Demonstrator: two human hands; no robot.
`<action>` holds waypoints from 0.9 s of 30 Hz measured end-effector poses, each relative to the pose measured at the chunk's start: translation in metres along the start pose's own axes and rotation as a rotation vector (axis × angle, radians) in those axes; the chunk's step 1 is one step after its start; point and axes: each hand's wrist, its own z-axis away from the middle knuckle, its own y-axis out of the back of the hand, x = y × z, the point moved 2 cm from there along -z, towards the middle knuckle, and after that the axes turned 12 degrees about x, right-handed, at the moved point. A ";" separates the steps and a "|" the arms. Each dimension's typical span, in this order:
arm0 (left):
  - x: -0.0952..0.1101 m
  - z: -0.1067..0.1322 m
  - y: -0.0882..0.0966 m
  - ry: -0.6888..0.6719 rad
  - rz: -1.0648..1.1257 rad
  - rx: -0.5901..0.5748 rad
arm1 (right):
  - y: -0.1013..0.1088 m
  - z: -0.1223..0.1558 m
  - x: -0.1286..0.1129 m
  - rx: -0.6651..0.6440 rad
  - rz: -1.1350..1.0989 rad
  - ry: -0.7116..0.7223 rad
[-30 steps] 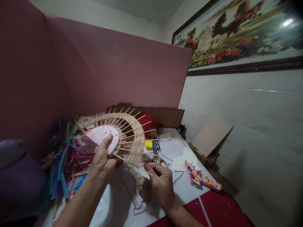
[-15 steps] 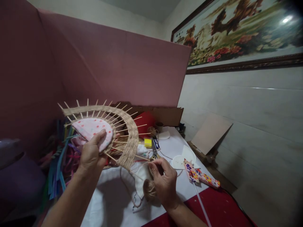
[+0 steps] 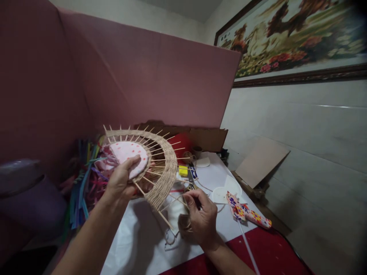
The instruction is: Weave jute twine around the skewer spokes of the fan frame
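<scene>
My left hand point(image 3: 122, 179) is closed on a half-round fan frame, its thumb lying on the pink dotted cloth point(image 3: 126, 150) at the centre. Thin wooden sticks radiate outward from that cloth. A wide band of woven twine point(image 3: 169, 164) curves across them, and the stick tips poke out past it. At the frame's lower right, my right hand point(image 3: 204, 219) pinches a strand of twine between thumb and forefinger. The strand runs to the lower end of the woven band. A small bundle of twine point(image 3: 184, 222) hangs just below the right fingers, partly hidden by them.
A flower-patterned glue gun point(image 3: 249, 214) lies on the white table point(image 3: 129, 236) at right, near white cut-out pieces point(image 3: 226, 191). Scissors point(image 3: 190, 179) and a yellow block point(image 3: 182, 170) sit behind the fan. Coloured strips point(image 3: 78, 202) are heaped at left.
The fan frame has shifted right and turned, so its lowest stick now points down toward the table. My right hand stays near its lower end, with the twine still pinched. The view has swung slightly left.
</scene>
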 end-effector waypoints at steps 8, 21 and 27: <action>-0.011 0.003 -0.004 0.091 0.030 0.028 | -0.008 0.005 0.002 -0.076 -0.166 -0.283; -0.011 0.004 -0.005 0.164 0.016 -0.036 | -0.011 -0.002 0.009 -0.026 -0.172 -0.285; -0.002 0.002 0.000 0.220 -0.055 -0.103 | -0.005 -0.005 0.013 0.032 -0.109 -0.325</action>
